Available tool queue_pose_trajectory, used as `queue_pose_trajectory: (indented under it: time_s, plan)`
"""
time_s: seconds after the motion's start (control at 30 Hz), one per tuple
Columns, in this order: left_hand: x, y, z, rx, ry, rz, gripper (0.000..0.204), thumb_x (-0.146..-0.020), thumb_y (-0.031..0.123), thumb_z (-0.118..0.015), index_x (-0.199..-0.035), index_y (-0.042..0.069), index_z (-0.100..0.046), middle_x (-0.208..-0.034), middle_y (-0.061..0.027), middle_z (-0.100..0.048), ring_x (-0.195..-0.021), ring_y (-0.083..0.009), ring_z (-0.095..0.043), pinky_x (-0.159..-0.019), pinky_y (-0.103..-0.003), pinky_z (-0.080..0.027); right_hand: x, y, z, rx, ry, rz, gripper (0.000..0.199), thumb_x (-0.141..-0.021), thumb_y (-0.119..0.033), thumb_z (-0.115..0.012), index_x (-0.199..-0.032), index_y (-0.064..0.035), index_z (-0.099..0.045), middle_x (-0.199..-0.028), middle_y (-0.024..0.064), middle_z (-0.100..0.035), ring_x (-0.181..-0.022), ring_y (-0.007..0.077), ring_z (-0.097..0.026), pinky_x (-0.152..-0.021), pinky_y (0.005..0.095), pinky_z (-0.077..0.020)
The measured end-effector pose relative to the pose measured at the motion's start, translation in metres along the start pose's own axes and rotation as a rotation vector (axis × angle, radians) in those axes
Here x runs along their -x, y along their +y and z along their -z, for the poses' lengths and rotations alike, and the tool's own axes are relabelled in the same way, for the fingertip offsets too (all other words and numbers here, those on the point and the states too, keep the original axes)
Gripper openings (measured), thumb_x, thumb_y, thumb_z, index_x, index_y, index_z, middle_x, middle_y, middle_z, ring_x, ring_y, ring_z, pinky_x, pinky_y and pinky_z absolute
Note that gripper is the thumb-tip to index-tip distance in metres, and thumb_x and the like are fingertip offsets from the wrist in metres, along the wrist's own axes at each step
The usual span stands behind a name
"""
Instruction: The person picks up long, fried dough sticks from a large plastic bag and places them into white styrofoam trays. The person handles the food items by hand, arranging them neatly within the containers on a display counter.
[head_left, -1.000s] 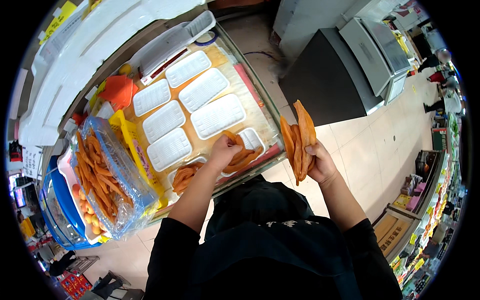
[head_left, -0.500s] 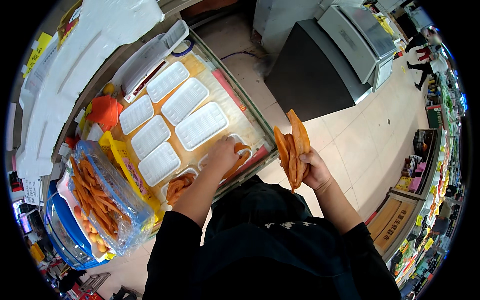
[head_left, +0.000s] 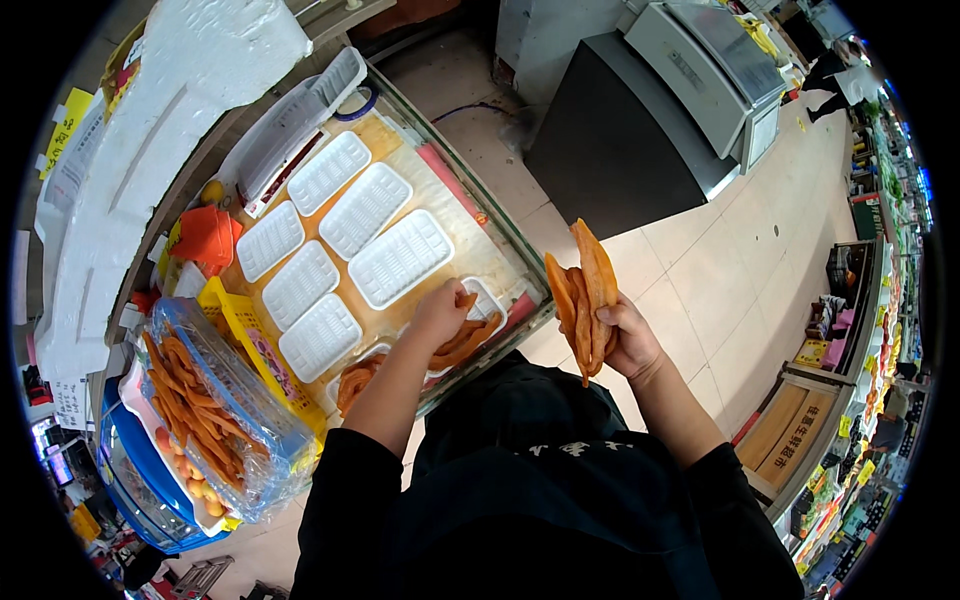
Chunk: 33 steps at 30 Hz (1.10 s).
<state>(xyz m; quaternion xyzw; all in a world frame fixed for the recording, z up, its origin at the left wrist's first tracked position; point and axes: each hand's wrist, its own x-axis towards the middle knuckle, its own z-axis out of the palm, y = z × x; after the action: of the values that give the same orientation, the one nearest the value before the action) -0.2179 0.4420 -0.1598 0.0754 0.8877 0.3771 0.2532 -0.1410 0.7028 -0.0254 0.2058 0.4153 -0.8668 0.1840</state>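
Note:
My right hand (head_left: 628, 340) grips a bunch of long orange dried sweet potato strips (head_left: 583, 305), held upright off the table's right edge. My left hand (head_left: 441, 315) is closed, with the end of a strip (head_left: 466, 300) showing at its fingertips. Just beneath it, a white plastic tray (head_left: 489, 291) at the near table edge holds more strips (head_left: 468, 341). Partly behind my left forearm, a second white tray holds a heap of strips (head_left: 357, 380). Farther back lie several white ribbed trays with nothing in them, among them a large one (head_left: 401, 258).
At the left, a plastic-lined blue crate (head_left: 290, 430) holds many strips, beside a yellow basket (head_left: 262, 350). Stacked trays (head_left: 290, 130) and a tape roll (head_left: 357, 102) are at the table's back. A dark grey cabinet (head_left: 620, 140) stands beyond the table.
My left hand has drawn back slightly from the near tray, and a strip end now shows at its fingertips. The right hand keeps its bunch nearly still. The view has shifted slightly.

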Motion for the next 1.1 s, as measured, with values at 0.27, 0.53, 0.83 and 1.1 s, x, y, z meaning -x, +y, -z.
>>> queue_pose_trajectory:
  time_s: [0.27, 0.53, 0.83, 1.1]
  plan:
    - [0.007, 0.006, -0.008, -0.268, 0.210, -0.114, 0.029, -0.079, 0.030, -0.068, -0.089, 0.006, -0.056, -0.090, -0.0140, -0.062, -0.082, -0.0339, -0.060, -0.070, -0.042, -0.048, -0.003, -0.001, -0.002, 0.001, 0.010, -0.004, 0.071, -0.071, -0.021, -0.061, -0.133, 0.0025, -0.038, -0.117, 0.0181, -0.054, -0.101, 0.0273, -0.058, -0.092, 0.0399, -0.0485]
    - [0.034, -0.007, 0.020, -0.201, 0.155, 0.056, 0.028, -0.075, 0.023, -0.072, -0.095, 0.009, -0.057, -0.097, -0.0103, -0.057, -0.093, -0.0296, -0.057, -0.078, -0.040, -0.048, -0.006, -0.002, -0.003, 0.015, 0.033, -0.009, 0.069, -0.071, -0.021, -0.061, -0.132, 0.0026, -0.039, -0.117, 0.0181, -0.054, -0.100, 0.0275, -0.059, -0.092, 0.0398, -0.0489]
    - [0.055, -0.025, 0.016, -0.365, 0.271, -0.041, 0.019, -0.078, 0.021, -0.068, -0.091, 0.010, -0.060, -0.096, -0.0098, -0.058, -0.094, -0.0292, -0.057, -0.081, -0.042, -0.046, -0.014, -0.002, -0.007, 0.028, -0.020, -0.018, 0.070, -0.071, -0.021, -0.062, -0.132, 0.0030, -0.038, -0.118, 0.0181, -0.053, -0.101, 0.0275, -0.059, -0.091, 0.0400, -0.0497]
    - [0.050, 0.014, 0.020, -0.080, 0.289, -0.046, 0.013, -0.080, 0.018, -0.066, -0.083, 0.007, -0.060, -0.088, -0.0091, -0.060, -0.085, -0.0270, -0.060, -0.073, -0.038, -0.049, -0.018, 0.002, -0.011, 0.014, -0.001, -0.048, 0.066, -0.073, -0.017, -0.060, -0.132, 0.0012, -0.039, -0.118, 0.0150, -0.054, -0.103, 0.0243, -0.058, -0.093, 0.0358, -0.0473]
